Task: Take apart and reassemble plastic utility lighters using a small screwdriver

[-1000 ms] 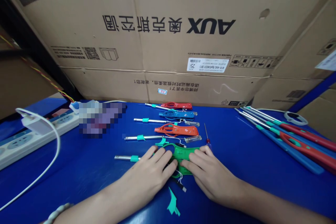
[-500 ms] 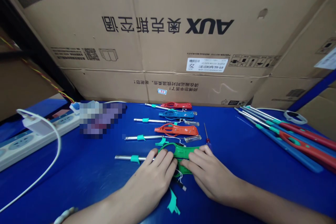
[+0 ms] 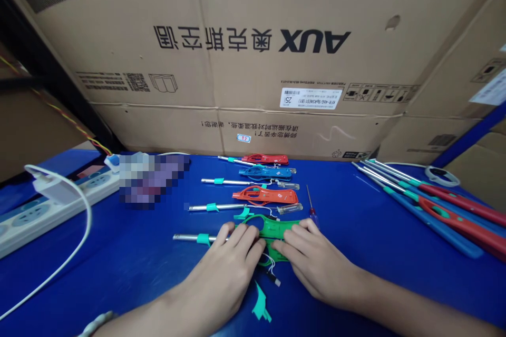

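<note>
Two green plastic lighter casing halves [image 3: 276,228] lie side by side on the blue tabletop. My left hand [image 3: 233,263] has its curled fingers on their left part, where a metal tube [image 3: 185,237] with a teal clip [image 3: 203,240] sticks out. My right hand [image 3: 316,255] grips the right end, thumb and fingers pressed on the green plastic. White wires and a small black connector [image 3: 272,277] hang out below the casing. A loose teal plastic piece [image 3: 260,303] lies nearer me. What is under my fingertips is hidden.
Behind lie opened lighters: orange [image 3: 272,196], blue [image 3: 264,172] and red [image 3: 264,159]. A screwdriver [image 3: 310,202] lies by my right hand. Several long lighters [image 3: 438,221] rest at right. A power strip [image 3: 51,210] with a white cable stands left; a cardboard box [image 3: 245,79] rises behind.
My left hand has shifted very slightly left over the green casing. My right hand stays in place, and the laid-out parts have not moved.
</note>
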Demonstrator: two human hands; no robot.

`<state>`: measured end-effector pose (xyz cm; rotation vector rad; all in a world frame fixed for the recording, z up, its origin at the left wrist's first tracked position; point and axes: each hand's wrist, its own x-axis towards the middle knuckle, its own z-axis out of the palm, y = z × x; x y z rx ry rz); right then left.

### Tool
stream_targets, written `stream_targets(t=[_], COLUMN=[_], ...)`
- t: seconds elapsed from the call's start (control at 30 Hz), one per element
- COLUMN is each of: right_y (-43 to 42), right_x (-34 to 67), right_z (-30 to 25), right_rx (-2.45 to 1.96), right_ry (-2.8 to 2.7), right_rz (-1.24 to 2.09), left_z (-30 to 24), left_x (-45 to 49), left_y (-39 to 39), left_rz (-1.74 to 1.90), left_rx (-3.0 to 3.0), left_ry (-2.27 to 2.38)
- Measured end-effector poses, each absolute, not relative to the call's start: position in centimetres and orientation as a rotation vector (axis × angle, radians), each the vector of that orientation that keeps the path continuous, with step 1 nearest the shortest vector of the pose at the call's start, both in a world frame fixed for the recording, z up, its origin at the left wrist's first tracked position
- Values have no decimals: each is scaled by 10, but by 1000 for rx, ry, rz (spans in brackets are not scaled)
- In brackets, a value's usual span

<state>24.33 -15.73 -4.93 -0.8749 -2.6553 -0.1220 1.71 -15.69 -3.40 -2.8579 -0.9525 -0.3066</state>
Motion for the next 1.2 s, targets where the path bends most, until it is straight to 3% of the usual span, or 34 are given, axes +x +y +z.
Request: stream_targets(t=[0.33, 0.77, 1.2], right_y=[-161, -171, -163], right_x=[244, 238, 239], right_z=[-40, -46, -46], right_rx=[-838, -761, -925], right_ry=[-2552, -2502, -2350], right_rz=[2, -140, 97], left_z=[-28, -24, -25], left_x=[12, 9, 9], left_y=[-150, -142, -141], left_rz=[-314, -452, -449], left_rx=[-2979, -3164, -3262], left_ry=[-930, -970, -1019])
